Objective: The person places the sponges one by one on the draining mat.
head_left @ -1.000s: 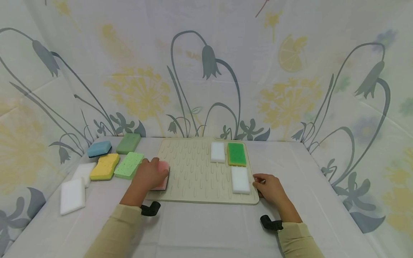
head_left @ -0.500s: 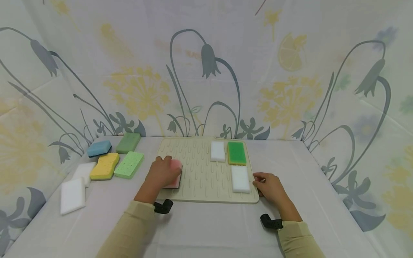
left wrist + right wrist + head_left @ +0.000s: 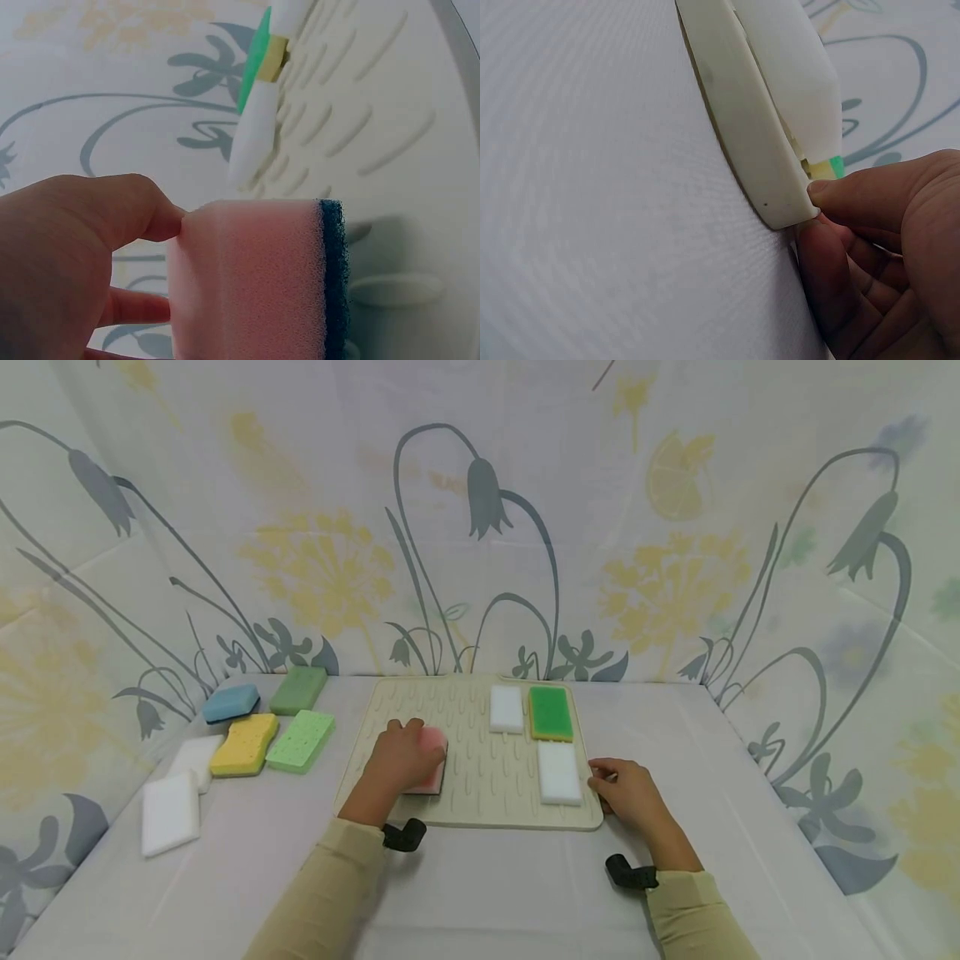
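Note:
A pink sponge (image 3: 255, 277) with a dark blue scouring side is held by my left hand (image 3: 397, 760), thumb and fingers pinching its sides. It is over the left half of a cream ridged mat (image 3: 480, 793), scouring side facing the mat. My right hand (image 3: 628, 792) pinches the mat's near right edge between thumb and finger, as the right wrist view shows. At the mat's right side lie a green and yellow sponge (image 3: 551, 713) and two white sponges, one nearer (image 3: 559, 773) and one farther back (image 3: 506, 709).
Left of the mat, on the white-covered table (image 3: 480, 893), lie a blue sponge (image 3: 231, 703), a dark green one (image 3: 298, 691), a light green one (image 3: 302, 742), a yellow one (image 3: 243, 745) and two overlapping white ones (image 3: 170, 814). A flowered curtain (image 3: 480, 568) stands behind.
My left hand has carried the pink sponge rightward, from the mat's left edge farther in over it. The right hand stays at the mat's right edge.

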The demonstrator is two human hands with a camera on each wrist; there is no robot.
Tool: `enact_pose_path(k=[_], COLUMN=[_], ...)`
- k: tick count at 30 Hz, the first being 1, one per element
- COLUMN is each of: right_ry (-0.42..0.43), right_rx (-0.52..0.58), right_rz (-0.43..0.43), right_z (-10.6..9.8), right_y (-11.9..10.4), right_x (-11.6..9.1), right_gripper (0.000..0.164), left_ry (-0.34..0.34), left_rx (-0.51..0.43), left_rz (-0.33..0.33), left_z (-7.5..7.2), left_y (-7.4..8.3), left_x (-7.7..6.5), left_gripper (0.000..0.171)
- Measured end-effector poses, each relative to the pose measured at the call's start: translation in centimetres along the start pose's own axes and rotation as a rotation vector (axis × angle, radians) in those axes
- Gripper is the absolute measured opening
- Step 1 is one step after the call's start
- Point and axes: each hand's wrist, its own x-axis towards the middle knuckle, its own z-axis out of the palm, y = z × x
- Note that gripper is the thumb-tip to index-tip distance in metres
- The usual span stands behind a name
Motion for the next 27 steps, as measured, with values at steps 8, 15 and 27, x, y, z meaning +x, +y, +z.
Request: enact_pose_path(k=[8, 15, 27], right_ry=[-0.005, -0.006, 0.004], right_rx=[0.025, 0.033, 0.035], right_rz=[0.009, 0.009, 0.008], right_z=[0.0, 0.1, -0.1], right_y=[0.1, 0.0, -0.1], right_x=[0.0, -0.2, -0.3], right_gripper=[0.040, 0.040, 0.039], left_ry=[-0.013, -0.020, -0.035], left_rx=[-0.008, -0.037, -0.053], left_rz=[0.027, 0.046, 0.056], left_z=[0.7, 1.6, 2.8], left_y=[1.4, 2.5, 4.9], left_x=[0.3, 0.3, 0.8], left_gripper=[0.061, 0.061, 0.058])
